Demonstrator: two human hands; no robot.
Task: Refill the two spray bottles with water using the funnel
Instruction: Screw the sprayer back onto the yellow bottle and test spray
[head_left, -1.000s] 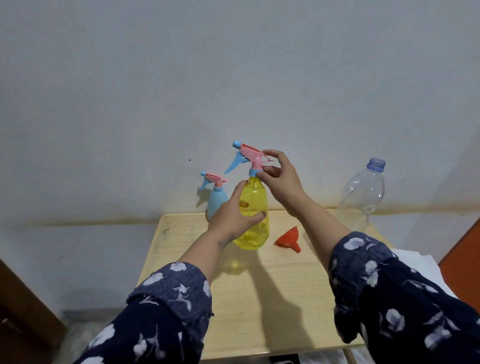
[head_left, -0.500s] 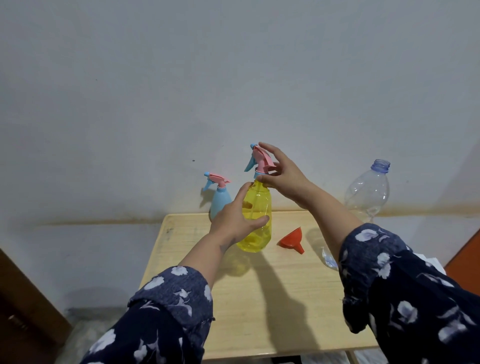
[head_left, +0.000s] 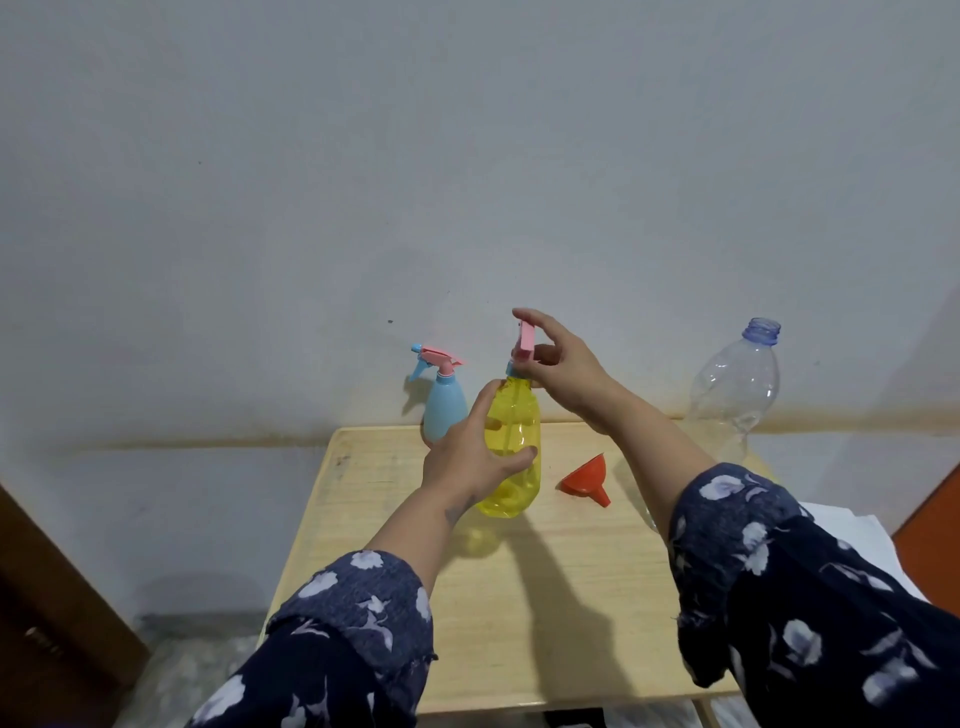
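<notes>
Pale wood tabletop (head_left: 519, 597): lower centre of frame, carrying everything; near edge partly cut off by floral sleeves.
Left hand (head_left: 470, 457): grip wrapped round the yellow spray bottle (head_left: 511, 452), likely steadying it against twisting.
Right hand (head_left: 558, 371): grip pinched shut on the pink spray head (head_left: 525, 340), probably unscrewing; nozzle hidden.
Orange funnel (head_left: 587, 480): lying on its side, right of yellow bottle, unused.
Blue spray bottle (head_left: 444, 410): behind, head on.
Clear water bottle (head_left: 737, 395): far right, uncapped; water level hard to judge.

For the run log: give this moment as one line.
left hand: grips yellow spray bottle | right hand: on pink spray head | funnel: lying on table | blue spray bottle: capped
</notes>
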